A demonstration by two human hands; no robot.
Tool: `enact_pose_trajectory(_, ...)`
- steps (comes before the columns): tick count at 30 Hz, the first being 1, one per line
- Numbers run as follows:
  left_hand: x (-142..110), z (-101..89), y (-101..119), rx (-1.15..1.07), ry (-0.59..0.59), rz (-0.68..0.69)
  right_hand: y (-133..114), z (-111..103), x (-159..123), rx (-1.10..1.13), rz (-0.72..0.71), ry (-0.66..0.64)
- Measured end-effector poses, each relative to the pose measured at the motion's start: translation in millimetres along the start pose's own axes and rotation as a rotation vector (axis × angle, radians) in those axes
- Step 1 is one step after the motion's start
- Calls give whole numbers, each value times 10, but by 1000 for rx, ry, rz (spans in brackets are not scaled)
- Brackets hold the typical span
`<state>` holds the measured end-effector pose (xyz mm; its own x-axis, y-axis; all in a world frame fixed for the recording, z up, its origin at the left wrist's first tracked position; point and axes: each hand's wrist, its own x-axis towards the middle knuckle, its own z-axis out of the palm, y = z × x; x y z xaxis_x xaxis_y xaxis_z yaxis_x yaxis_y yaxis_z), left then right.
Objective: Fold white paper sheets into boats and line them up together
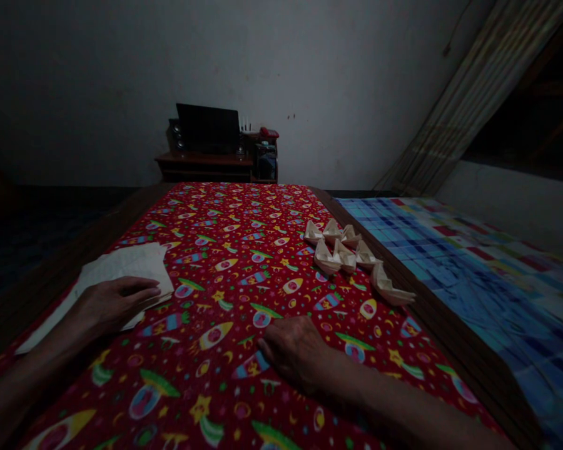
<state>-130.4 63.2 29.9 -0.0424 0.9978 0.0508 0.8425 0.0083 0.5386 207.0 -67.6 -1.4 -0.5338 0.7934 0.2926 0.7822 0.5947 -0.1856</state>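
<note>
My left hand (122, 300) is flat on the paper stack (134, 265), fingers close together. My right hand (294, 350) is curled narrow on the red rocket-print cloth (244, 250); can't tell if it grips anything. Folded paper boats (344, 255) sit ahead of it, to the right.

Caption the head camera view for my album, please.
Left hand on a stack of paper, right hand on the red rocket-print cloth, folded paper pieces grouped at right.

No text can be read; the paper sheets (131, 262) perhaps bear faint writing, too dim to make out.
</note>
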Motion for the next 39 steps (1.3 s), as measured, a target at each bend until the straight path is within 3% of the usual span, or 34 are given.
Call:
enact_pose_trajectory(9, 60, 94, -153, 125, -21, 131, 29, 57, -12, -7, 3, 6)
enact_pose_trajectory(22, -62, 71, -9, 247, 49, 243, 31, 45, -2, -32, -4, 17)
enact_pose_trajectory(28, -109, 119, -22, 219, 26, 391, 44, 47, -8, -25, -1, 29)
enact_pose_trajectory(34, -86, 78, 55, 225, 11, 194, 42, 68, -7, -42, -4, 29)
enact_pose_trajectory(39, -107, 64, 83, 213, 3, 192, 45, 88, -1, -43, 18, 40)
